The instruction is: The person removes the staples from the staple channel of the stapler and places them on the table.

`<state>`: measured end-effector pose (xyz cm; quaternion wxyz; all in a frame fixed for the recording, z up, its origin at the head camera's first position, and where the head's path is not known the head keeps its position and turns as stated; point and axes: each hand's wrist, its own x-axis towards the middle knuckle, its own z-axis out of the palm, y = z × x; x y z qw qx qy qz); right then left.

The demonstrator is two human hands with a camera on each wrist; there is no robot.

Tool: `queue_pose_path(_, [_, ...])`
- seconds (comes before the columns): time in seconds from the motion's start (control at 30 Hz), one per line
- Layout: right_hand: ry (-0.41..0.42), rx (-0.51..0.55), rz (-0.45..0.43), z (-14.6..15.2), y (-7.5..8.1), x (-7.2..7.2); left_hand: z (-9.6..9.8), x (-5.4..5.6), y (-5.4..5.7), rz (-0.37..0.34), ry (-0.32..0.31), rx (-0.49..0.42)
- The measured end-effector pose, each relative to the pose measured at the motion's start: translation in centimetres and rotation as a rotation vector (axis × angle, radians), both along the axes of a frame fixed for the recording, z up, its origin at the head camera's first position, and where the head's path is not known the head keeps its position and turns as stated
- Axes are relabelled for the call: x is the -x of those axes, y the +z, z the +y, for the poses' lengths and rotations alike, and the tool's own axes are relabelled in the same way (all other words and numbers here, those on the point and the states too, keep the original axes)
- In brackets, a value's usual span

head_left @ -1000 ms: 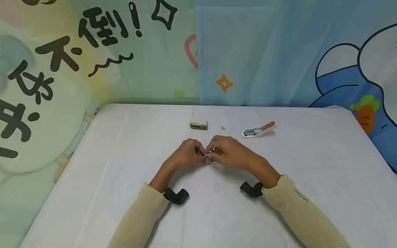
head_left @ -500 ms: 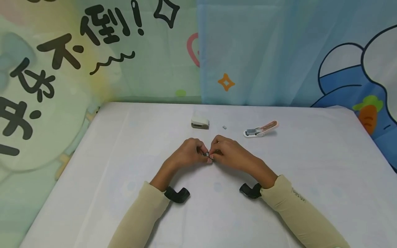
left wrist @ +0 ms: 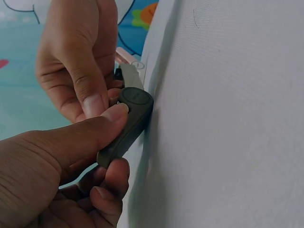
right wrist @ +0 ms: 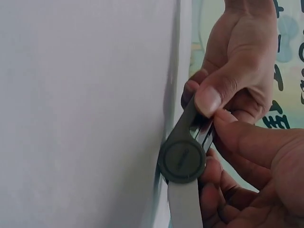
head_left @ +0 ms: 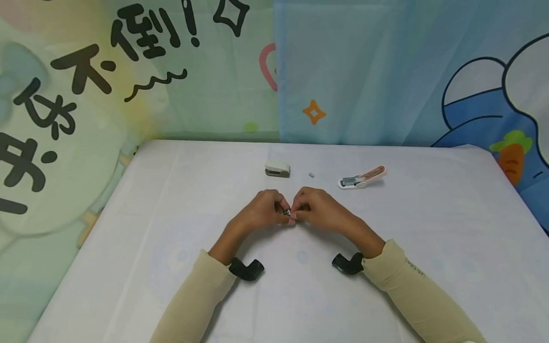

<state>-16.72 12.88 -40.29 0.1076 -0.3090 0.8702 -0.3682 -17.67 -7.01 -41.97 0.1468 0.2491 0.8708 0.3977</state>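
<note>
In the head view my left hand (head_left: 267,212) and right hand (head_left: 319,208) meet over the middle of the table, fingertips touching or nearly so. Between them is a small stapler (right wrist: 183,161) with a dark grey body, a round pivot and a pale arm (right wrist: 185,204) swung out. My left hand grips the dark body, its thumb (left wrist: 116,113) on top. At the stapler's metal channel (right wrist: 207,135), my right thumb (right wrist: 225,118) bends in with curled fingers behind. Whether those fingertips also pinch something small is hidden.
Behind the hands stand a white mini stapler (head_left: 277,169), a short grey strip like staples (head_left: 311,175) and an opened pink-and-white stapler (head_left: 362,178). White cloth covers the table (head_left: 171,190). A printed curtain (head_left: 351,71) hangs along its back edge.
The fingers of both hands have drawn closer together, and less of the stapler shows between them in the head view. Everything on the table stays put; the view shifts slightly.
</note>
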Motion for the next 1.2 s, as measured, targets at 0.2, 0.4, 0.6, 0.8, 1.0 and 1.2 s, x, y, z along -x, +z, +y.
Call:
queue_pose_path(0.2, [-0.031,0.032,-0.045,-0.04,0.02,0.09,0.09,-0.07,0.34,0.0,-0.005,-0.008])
queue_pose_path(0.4, [-0.001,0.063,-0.012,0.06,-0.33,0.27,0.15,0.03,0.26,0.007,-0.005,-0.003])
queue_pose_path(0.6, [0.072,0.072,0.066,0.09,-0.24,0.3,0.05,0.13,0.06,0.025,-0.008,0.008])
queue_pose_path(0.8, [0.121,0.08,0.1,0.21,-0.26,0.42,-0.06,0.19,-0.24,0.036,-0.019,-0.001])
queue_pose_path(1.0, [0.138,0.097,0.12,0.36,-0.35,0.56,-0.17,0.24,-0.43,0.025,-0.013,-0.014])
queue_pose_path(1.2, [0.109,0.168,0.105,0.92,-0.26,0.85,-0.21,0.29,-0.62,0.012,0.0,-0.005])
